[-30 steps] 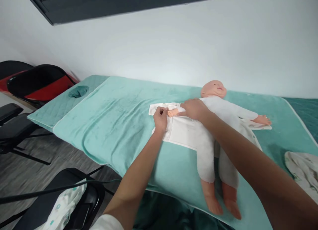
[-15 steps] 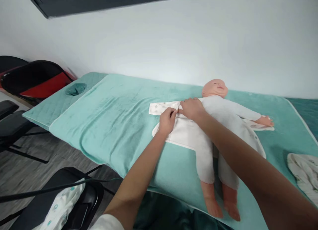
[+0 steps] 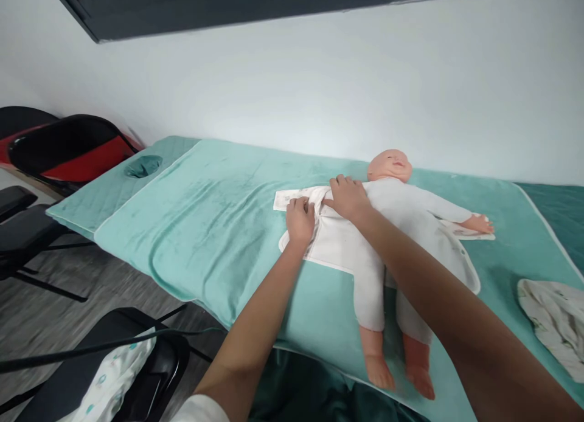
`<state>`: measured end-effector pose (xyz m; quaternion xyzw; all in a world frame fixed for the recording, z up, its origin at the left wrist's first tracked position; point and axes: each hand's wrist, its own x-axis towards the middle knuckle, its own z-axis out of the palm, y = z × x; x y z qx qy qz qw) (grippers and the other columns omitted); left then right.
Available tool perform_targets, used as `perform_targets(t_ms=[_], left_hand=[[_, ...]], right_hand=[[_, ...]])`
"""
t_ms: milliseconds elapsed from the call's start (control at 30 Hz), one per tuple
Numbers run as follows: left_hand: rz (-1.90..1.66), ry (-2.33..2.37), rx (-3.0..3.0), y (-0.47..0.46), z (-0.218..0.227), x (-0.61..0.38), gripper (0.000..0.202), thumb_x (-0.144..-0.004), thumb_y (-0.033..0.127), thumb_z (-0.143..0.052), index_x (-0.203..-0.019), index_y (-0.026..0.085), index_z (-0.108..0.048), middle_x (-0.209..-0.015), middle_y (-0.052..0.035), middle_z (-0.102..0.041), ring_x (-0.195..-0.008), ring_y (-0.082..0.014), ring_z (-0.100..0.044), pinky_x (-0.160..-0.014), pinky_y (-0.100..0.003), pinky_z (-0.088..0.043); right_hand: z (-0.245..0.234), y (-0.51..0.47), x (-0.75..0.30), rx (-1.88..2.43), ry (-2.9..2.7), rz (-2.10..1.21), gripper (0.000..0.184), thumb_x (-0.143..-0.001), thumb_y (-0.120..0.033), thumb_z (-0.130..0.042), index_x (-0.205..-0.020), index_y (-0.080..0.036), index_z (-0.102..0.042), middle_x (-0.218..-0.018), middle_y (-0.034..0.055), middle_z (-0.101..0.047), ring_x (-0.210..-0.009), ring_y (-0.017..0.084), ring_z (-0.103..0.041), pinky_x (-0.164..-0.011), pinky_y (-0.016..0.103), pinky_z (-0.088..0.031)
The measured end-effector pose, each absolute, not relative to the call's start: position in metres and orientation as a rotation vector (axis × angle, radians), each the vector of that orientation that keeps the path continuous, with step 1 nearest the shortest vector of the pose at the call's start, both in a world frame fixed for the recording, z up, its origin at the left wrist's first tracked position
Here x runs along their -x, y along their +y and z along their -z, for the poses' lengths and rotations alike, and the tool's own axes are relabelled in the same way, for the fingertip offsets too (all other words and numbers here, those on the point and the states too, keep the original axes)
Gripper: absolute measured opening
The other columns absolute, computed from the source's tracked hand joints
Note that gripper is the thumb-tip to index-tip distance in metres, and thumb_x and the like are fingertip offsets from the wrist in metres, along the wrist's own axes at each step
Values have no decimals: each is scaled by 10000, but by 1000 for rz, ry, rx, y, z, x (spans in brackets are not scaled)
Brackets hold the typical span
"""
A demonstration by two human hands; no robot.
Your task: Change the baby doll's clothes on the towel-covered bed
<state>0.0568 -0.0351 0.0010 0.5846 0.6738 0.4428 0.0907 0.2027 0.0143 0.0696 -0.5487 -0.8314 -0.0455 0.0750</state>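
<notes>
- Doll (image 3: pixel 396 203): on its back on the bed (image 3: pixel 219 191), over the open shirt (image 3: pixel 335 242); long axis runs away from the wearer, head (image 3: pixel 390 165) far, feet (image 3: pixel 378 370) near. Torso lies right of both hands.
- Sleeve (image 3: pixel 281 200): stretches left from the doll's shoulder, roughly crosswise to its body, bunched between the hands.
- Right hand (image 3: pixel 349 197): nearer the torso; fingers forward on the cloth, thumb apart. Pinch: cannot tell.
- Left hand (image 3: pixel 300 221): nearer the cuff; fingers curled at the bunched cloth. Grip hidden.
- Labels: sleeve bears small print, unreadable; no brand legible.
</notes>
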Motion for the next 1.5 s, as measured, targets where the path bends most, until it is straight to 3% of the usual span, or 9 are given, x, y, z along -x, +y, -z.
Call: perform_targets(t_ms=[100, 233, 367, 500, 700, 867, 1000, 1333, 1500], left_hand=[[-1165, 2070, -1808, -35, -3, -58, 184, -918, 261, -603, -1073, 177, -655, -1064, -115, -655, -1037, -281, -569, -943, -401, -443], [-1116, 2054, -1827, -36, -4, -59, 116, -926, 288, -595, -861, 201, -633, -960, -87, -664, -981, -271, -566, -889, -378, -432], [-1206, 1958, -1780, -38, -5, -60, 136, -956, 323, -542, -902, 208, -590, -937, -64, -654, -927, -228, -578, -834, -338, -427], [-1318, 1799, -1722, -43, -12, -66, 142, -966, 344, -513, -929, 214, -557, -921, -32, -651, -876, -189, -585, -808, -306, -421], [-1392, 1529, -1597, -50, -31, -82, 109, -915, 288, -576, -849, 210, -540, -1028, -25, -667, -976, -161, -603, -876, -271, -430], [-1392, 1416, -1475, -44, -56, -103, 171, -913, 281, -583, -787, 203, -498, -928, -2, -632, -946, -142, -578, -872, -253, -420], [-1324, 1392, -1440, -34, -75, -119, 162, -929, 281, -571, -805, 198, -508, -793, 25, -537, -759, -117, -497, -742, -243, -395], [-1105, 1441, -1551, -49, -113, -122, 150, -872, 297, -617, -778, 182, -597, -769, 6, -613, -731, -131, -529, -684, -252, -424], [-815, 1229, -1519, -74, -143, -121, 121, -813, 233, -651, -869, 155, -724, -961, -62, -716, -815, -156, -627, -734, -289, -482]], right_hand=[[-83, 4, -232, 1523, -2359, 59, 379, -930, -329, -579, -1254, -133, -566, -1307, 190, -568, -1189, 349, -516, -1002, 486, -413], [-86, -21, -303, 1469, -1952, -9, 386, -881, -338, -571, -1223, -160, -593, -1259, 153, -595, -1176, 308, -533, -1003, 448, -438], [-59, -50, -370, 1777, -1263, -103, 445, -832, -409, -572, -1183, -138, -610, -1102, 150, -621, -1038, 295, -575, -984, 476, -446], [-35, -66, -390, 1834, -1193, -398, 554, -886, -565, -512, -1267, -172, -598, -910, 100, -678, -874, 285, -624, -892, 492, -485], [-31, -63, -381, 1624, -1247, -600, 654, -912, -642, -506, -1420, -230, -518, -1357, 124, -595, -1231, 295, -562, -1076, 479, -417], [-27, -64, -376, 1402, -1127, -874, 713, -843, -628, -631, -1436, -259, -487, -1154, 67, -687, -952, 218, -654, -875, 395, -551], [-22, -63, -368, 1272, -1102, -1037, 756, -813, -587, -671, -1468, -284, -445, -1165, 61, -677, -938, 205, -659, -805, 340, -564], [-9, -56, -361, 1200, -1266, -1180, 779, -864, -558, -631, -1542, -348, -310, -1418, 90, -548, -1254, 216, -580, -1046, 437, -496], [-13, -59, -361, 1233, -1243, -1168, 779, -858, -548, -649, -1533, -319, -333, -1446, 108, -521, -1266, 218, -569, -1067, 427, -478]])
